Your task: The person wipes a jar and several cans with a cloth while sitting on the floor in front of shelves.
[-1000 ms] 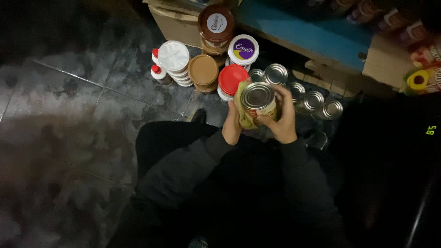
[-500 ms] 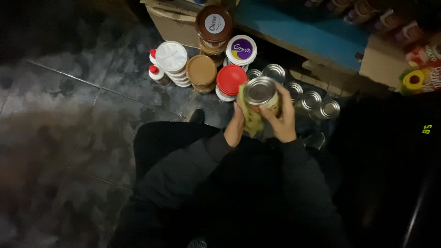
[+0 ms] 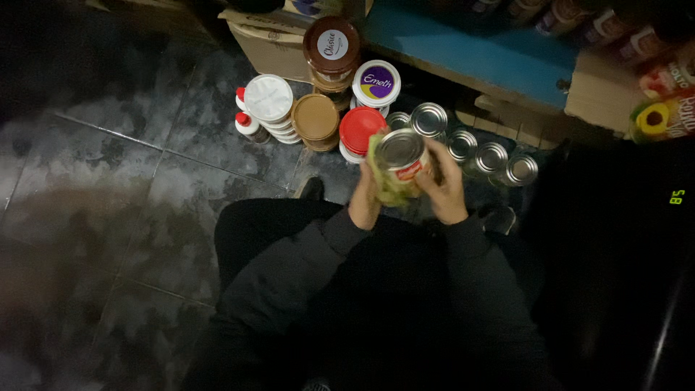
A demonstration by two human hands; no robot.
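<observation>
I hold a metal can [image 3: 399, 153] with a silver lid upright in front of me, over my lap. My left hand [image 3: 365, 197] presses a yellow-green cloth [image 3: 386, 185] against the can's left side and bottom. My right hand [image 3: 443, 185] grips the can's right side, fingers curled over its label. Just beyond the can, several more silver-topped cans [image 3: 478, 148] stand on the floor.
Stacked tubs and jars with white [image 3: 268, 98], brown [image 3: 315, 116], red [image 3: 360, 129] and purple-labelled lids [image 3: 377, 82] stand on the grey tiled floor [image 3: 145, 181]. Cardboard boxes [image 3: 271, 40] and a blue shelf [image 3: 470, 51] lie behind them. Packets [image 3: 662, 116] sit at right.
The can and both hands stay in nearly the same place; the cloth has shifted slightly lower around the can. The camera view has drifted a little.
</observation>
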